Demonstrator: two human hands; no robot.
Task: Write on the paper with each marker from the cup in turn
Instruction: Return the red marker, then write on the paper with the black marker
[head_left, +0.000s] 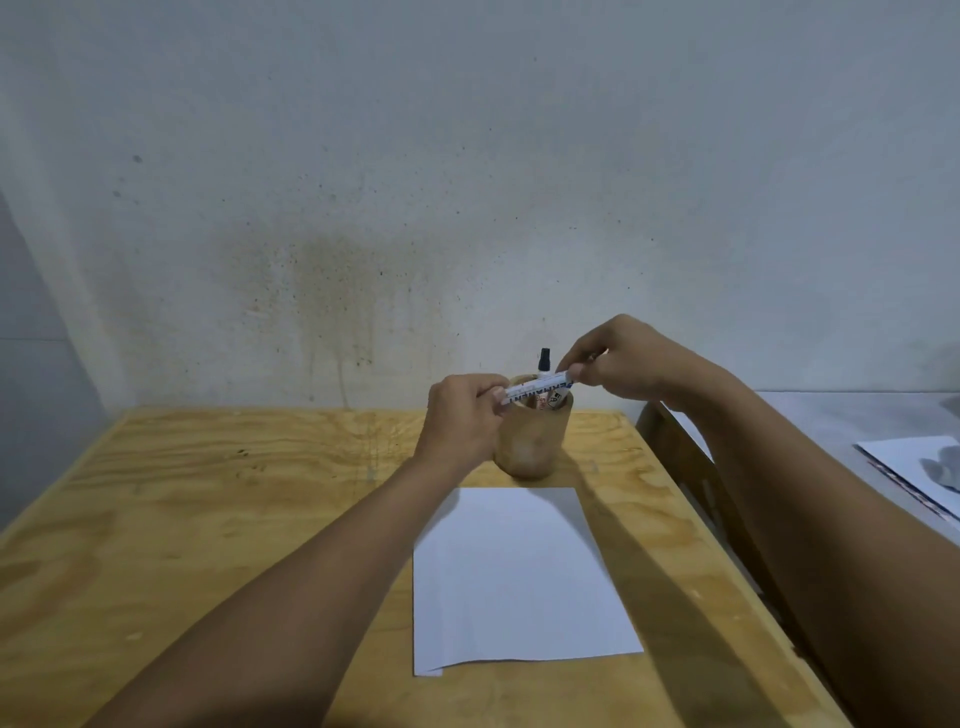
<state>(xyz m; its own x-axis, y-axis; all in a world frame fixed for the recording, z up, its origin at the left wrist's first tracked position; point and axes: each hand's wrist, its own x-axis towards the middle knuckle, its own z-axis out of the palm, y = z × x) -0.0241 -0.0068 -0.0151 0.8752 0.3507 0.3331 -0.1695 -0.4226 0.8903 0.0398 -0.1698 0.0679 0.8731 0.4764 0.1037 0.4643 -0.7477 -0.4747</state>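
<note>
Two hands (462, 410) (618, 358) hold a "PERMANENT"-lettered marker (537, 388) above the cup (524, 447).

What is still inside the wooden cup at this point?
At least two markers: one black-capped marker stands above the wooden cup, another shows at the rim. The held marker and the cup wall hide the rest.

Both my arms reach out in front of me, bare from the elbows down. My left hand (464, 410) is curled up like a loose fist, with the thumb and fingers pinched together at the right side. My right hand (621, 358) is a bit higher and farther out. Its wrist bends down, and its fingers pinch too, pointing left toward my other hand. My two hands are close together, fingertips almost facing.
</note>
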